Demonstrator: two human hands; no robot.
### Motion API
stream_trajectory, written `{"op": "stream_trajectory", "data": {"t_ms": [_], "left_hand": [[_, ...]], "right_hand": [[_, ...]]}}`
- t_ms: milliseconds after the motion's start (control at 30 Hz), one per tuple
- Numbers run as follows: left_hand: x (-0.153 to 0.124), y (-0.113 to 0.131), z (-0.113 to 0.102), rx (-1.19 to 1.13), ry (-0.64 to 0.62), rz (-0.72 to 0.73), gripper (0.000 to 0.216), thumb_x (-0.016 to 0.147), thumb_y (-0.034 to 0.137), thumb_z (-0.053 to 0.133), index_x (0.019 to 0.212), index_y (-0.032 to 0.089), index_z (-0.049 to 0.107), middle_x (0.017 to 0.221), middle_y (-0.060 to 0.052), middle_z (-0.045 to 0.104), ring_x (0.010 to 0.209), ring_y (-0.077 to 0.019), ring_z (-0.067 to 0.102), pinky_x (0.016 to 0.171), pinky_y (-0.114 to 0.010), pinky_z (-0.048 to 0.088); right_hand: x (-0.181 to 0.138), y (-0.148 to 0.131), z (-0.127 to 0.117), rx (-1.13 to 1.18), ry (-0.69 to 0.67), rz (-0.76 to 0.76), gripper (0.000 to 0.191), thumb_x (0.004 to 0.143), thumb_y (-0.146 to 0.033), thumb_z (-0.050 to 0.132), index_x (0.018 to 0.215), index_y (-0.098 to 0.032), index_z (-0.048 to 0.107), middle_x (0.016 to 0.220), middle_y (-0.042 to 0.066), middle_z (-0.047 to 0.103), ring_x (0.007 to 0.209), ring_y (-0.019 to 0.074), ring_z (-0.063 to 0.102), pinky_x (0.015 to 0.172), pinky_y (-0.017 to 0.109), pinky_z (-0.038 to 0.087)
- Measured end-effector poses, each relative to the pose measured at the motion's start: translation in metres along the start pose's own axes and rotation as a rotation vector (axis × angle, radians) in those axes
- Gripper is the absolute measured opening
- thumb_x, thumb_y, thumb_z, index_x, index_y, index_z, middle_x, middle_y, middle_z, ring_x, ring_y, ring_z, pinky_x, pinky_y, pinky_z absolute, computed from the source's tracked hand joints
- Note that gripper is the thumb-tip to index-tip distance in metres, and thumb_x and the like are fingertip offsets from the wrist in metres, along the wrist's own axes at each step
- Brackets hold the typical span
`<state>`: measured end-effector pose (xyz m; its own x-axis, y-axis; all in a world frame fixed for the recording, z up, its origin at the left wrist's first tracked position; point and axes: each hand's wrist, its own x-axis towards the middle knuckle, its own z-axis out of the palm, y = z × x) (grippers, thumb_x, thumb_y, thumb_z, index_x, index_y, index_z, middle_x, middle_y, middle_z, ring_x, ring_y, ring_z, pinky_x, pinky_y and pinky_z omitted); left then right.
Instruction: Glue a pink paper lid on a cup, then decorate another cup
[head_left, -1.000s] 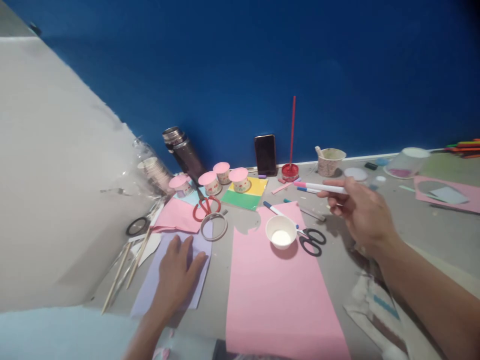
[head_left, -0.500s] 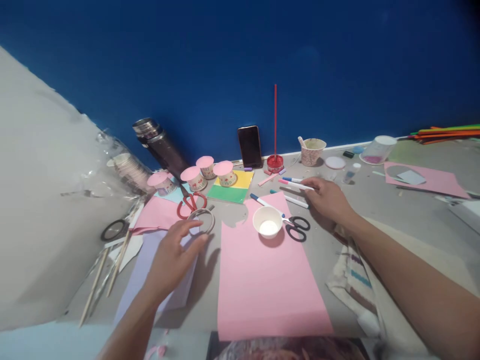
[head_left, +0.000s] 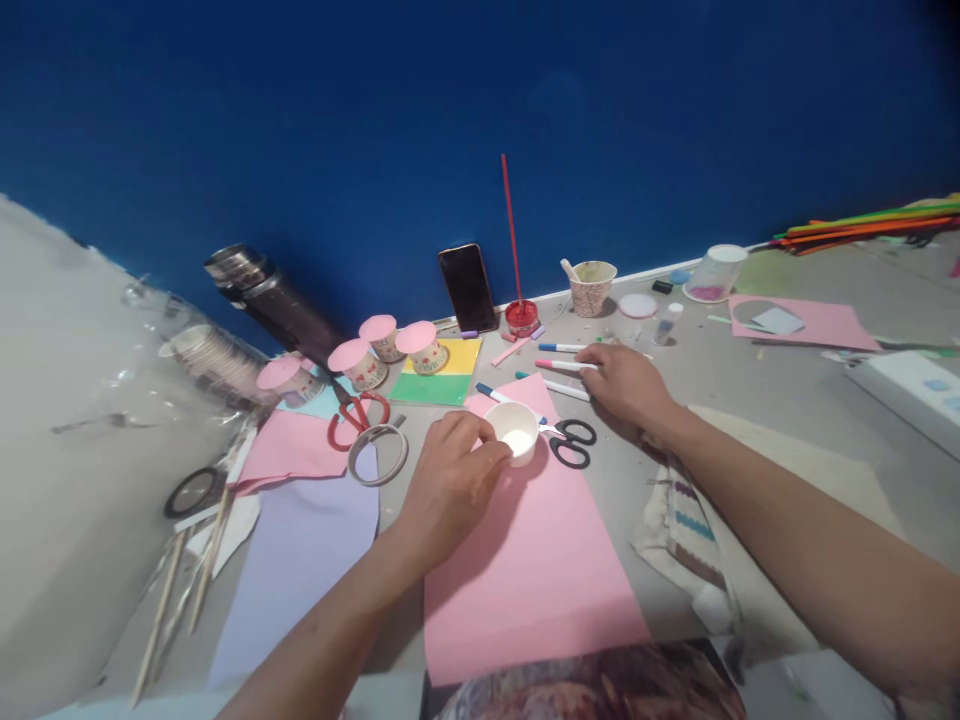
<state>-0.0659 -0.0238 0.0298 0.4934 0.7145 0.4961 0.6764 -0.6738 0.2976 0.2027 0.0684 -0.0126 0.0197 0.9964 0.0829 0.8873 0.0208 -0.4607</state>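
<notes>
My left hand [head_left: 457, 480] pinches the rim of a small white paper cup [head_left: 517, 432], thumb and fingers closed at its left side. The cup is over the upper part of a pink paper sheet [head_left: 525, 570]. Farther right, my right hand [head_left: 626, 385] has its fingers closed at the end of a pink-capped marker [head_left: 559, 365]. Blue-capped [head_left: 559, 348] and teal-capped [head_left: 555, 386] markers lie on either side of it. Black-handled scissors [head_left: 574, 443] rest right of the cup, their blades partly hidden. Another blue-capped marker [head_left: 491, 393] lies behind the cup.
On the left are a tape roll [head_left: 377, 455], red-handled scissors [head_left: 360, 415], purple paper [head_left: 300, 560] and several pink-topped cups [head_left: 360, 362]. A dark flask [head_left: 277, 305] leans at the back. A phone [head_left: 469, 290] stands against the blue wall beside a red stick [head_left: 511, 235].
My left hand has moved right from beside the tape roll and taken hold of the white paper cup. My right hand stays at the markers. The view has turned slightly right.
</notes>
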Motion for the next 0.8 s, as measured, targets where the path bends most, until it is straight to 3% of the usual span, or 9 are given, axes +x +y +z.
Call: {"op": "stream_trajectory", "data": {"t_ms": [133,233,333,600,800], "left_hand": [[0.008,-0.02,-0.014,-0.436,0.06,-0.39,0.01,0.091,0.027,0.072,0.085,0.022,0.078,0.09,-0.005,0.067,0.09,-0.0198,0.062,0.083,-0.036,0.048],[0.013,-0.034,-0.021,-0.839,0.166,-0.704,0.018,0.079,0.034,0.083,0.076,0.018,0.075,0.083,-0.003,0.067,0.081,-0.0162,0.061,0.077,-0.031,0.049],[0.016,-0.04,-0.021,-1.086,0.242,-0.891,0.026,0.069,0.036,0.089,0.074,0.016,0.073,0.076,-0.001,0.067,0.074,-0.0129,0.059,0.072,-0.027,0.049],[0.012,-0.038,-0.011,-1.436,0.304,-1.004,0.026,0.074,0.03,0.09,0.077,0.017,0.067,0.079,-0.002,0.067,0.074,-0.0135,0.062,0.069,-0.027,0.054],[0.007,-0.044,0.002,-1.57,0.286,-1.006,0.016,0.082,0.027,0.08,0.091,0.018,0.071,0.097,-0.008,0.075,0.1,-0.0228,0.071,0.092,-0.037,0.058]], "right_hand": [[0.0,-0.001,-0.001,0.004,-0.021,0.012,0.036,0.094,-0.026,0.052,0.12,-0.024,0.078,0.109,0.012,0.079,0.102,0.0292,0.07,0.076,0.033,0.044],[0.0,-0.002,-0.002,0.001,-0.032,0.013,0.035,0.094,-0.026,0.052,0.116,-0.023,0.078,0.108,0.012,0.079,0.1,0.0288,0.07,0.073,0.032,0.043],[0.0,-0.002,-0.001,-0.002,-0.043,0.008,0.033,0.093,-0.026,0.053,0.114,-0.022,0.079,0.107,0.011,0.08,0.097,0.0276,0.07,0.071,0.032,0.042],[-0.001,-0.002,0.0,0.003,-0.065,-0.028,0.03,0.092,-0.025,0.052,0.108,-0.022,0.078,0.11,0.009,0.08,0.097,0.027,0.07,0.071,0.032,0.04],[0.0,-0.002,0.001,0.024,-0.075,-0.075,0.022,0.092,-0.023,0.054,0.094,-0.021,0.076,0.106,0.008,0.08,0.097,0.0242,0.069,0.07,0.03,0.04]]}}
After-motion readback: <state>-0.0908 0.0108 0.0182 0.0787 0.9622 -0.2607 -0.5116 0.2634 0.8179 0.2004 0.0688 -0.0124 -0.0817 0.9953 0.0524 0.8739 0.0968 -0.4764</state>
